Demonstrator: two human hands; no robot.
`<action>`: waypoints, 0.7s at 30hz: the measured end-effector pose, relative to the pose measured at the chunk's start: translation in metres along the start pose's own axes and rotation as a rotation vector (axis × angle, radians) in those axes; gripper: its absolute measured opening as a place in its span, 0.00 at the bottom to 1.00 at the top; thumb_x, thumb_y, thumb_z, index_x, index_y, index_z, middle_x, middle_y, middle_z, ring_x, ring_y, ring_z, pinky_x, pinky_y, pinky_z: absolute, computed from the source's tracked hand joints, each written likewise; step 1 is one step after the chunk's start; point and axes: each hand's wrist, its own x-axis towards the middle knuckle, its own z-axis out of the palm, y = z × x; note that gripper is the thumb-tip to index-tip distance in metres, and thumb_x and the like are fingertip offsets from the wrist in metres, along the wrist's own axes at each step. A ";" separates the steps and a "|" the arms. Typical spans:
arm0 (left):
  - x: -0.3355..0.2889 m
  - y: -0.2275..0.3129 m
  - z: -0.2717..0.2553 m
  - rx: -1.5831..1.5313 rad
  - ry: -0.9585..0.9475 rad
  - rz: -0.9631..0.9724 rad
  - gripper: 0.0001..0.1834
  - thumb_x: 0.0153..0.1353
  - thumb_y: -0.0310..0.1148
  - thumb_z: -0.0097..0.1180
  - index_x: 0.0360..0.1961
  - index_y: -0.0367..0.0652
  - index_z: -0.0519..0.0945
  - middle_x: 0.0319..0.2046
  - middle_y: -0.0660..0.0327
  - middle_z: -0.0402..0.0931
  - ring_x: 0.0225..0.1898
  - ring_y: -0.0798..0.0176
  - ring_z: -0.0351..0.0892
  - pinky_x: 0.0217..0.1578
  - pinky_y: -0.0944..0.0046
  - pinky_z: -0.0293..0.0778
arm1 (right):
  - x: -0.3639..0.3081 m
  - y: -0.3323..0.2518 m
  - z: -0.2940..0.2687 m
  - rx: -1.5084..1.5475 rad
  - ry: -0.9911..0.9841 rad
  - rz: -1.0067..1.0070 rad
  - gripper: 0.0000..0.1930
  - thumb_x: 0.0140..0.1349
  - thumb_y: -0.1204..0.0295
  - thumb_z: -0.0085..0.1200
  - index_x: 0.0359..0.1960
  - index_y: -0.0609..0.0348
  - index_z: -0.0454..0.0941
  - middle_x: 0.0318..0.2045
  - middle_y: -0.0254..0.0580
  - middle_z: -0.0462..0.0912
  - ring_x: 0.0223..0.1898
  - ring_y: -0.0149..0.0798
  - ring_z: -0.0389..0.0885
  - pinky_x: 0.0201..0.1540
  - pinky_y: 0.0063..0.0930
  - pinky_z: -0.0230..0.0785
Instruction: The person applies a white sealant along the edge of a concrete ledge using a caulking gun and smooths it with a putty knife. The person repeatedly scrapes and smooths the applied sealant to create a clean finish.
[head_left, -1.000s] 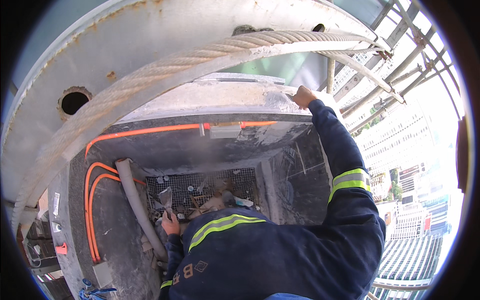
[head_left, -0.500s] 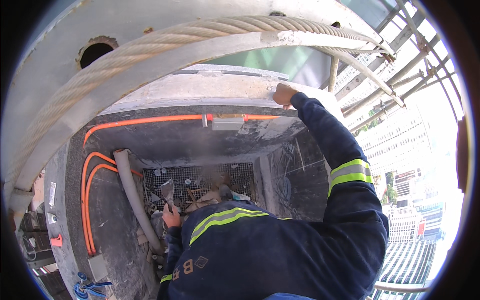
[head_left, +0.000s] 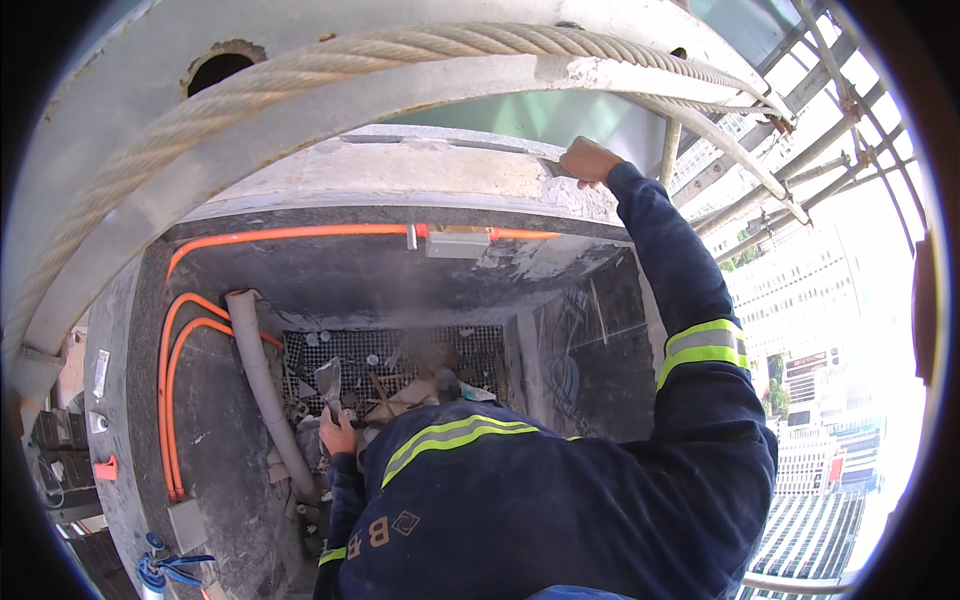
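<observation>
My left hand is closed around the handle of a putty knife, its pale, flared blade pointing away from me over the littered mesh floor. My right arm stretches far forward and to the right. At its end my right hand is closed in a fist at the top of the pale, rough concrete ledge. A thin greyish edge shows just left of that fist. What the fingers grip is too small to make out.
Orange conduit runs along the far wall into a grey junction box. A grey pipe leans on the left. Thick twisted rope arches across the top. Scaffold poles stand at the right; a blue-handled tool lies lower left.
My right hand has moved a little up and to the right along the ledge. The left hand keeps its hold on the putty knife, and the view has shifted slightly.
</observation>
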 end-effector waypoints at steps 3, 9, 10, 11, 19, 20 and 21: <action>0.000 0.012 0.001 -0.027 -0.027 -0.032 0.26 0.61 0.37 0.57 0.55 0.26 0.77 0.48 0.35 0.79 0.50 0.34 0.79 0.52 0.46 0.73 | 0.015 0.055 0.016 -0.303 0.032 -0.128 0.11 0.58 0.74 0.47 0.27 0.70 0.81 0.18 0.48 0.81 0.20 0.44 0.85 0.23 0.38 0.75; -0.017 0.014 -0.002 0.002 -0.002 -0.081 0.27 0.60 0.38 0.58 0.55 0.26 0.77 0.48 0.36 0.80 0.51 0.35 0.79 0.53 0.47 0.74 | -0.023 0.053 0.036 0.021 0.095 -0.179 0.17 0.58 0.73 0.46 0.46 0.57 0.84 0.46 0.51 0.85 0.45 0.48 0.82 0.49 0.41 0.75; -0.016 0.016 -0.005 0.010 -0.007 -0.088 0.27 0.60 0.38 0.58 0.55 0.26 0.77 0.48 0.36 0.80 0.51 0.35 0.79 0.53 0.47 0.74 | -0.037 0.050 0.038 0.052 0.176 -0.278 0.20 0.57 0.73 0.48 0.51 0.57 0.82 0.45 0.54 0.85 0.46 0.54 0.83 0.51 0.42 0.74; -0.014 0.019 -0.002 0.006 -0.025 -0.090 0.27 0.60 0.38 0.58 0.55 0.26 0.77 0.48 0.36 0.80 0.51 0.35 0.79 0.53 0.48 0.74 | -0.039 0.067 0.040 0.007 0.250 -0.344 0.20 0.57 0.73 0.48 0.52 0.57 0.82 0.44 0.54 0.85 0.46 0.53 0.83 0.51 0.41 0.73; -0.010 0.019 0.005 0.090 0.047 -0.009 0.27 0.60 0.41 0.59 0.54 0.30 0.78 0.46 0.38 0.81 0.50 0.37 0.81 0.51 0.49 0.76 | -0.034 0.101 0.024 0.039 0.161 -0.183 0.17 0.60 0.63 0.58 0.47 0.58 0.85 0.41 0.53 0.86 0.47 0.53 0.83 0.52 0.42 0.72; -0.006 0.026 0.005 0.095 0.043 -0.005 0.27 0.60 0.41 0.59 0.55 0.30 0.78 0.46 0.38 0.81 0.50 0.38 0.81 0.51 0.49 0.76 | -0.031 0.102 0.023 0.026 0.154 -0.211 0.17 0.61 0.61 0.59 0.46 0.57 0.85 0.40 0.53 0.86 0.46 0.53 0.83 0.51 0.42 0.72; -0.004 0.033 0.005 0.085 0.020 -0.029 0.27 0.61 0.40 0.59 0.55 0.29 0.78 0.47 0.37 0.81 0.51 0.37 0.80 0.52 0.49 0.75 | -0.027 0.103 0.022 0.013 0.146 -0.239 0.17 0.61 0.60 0.60 0.44 0.57 0.85 0.39 0.52 0.86 0.45 0.53 0.83 0.50 0.42 0.72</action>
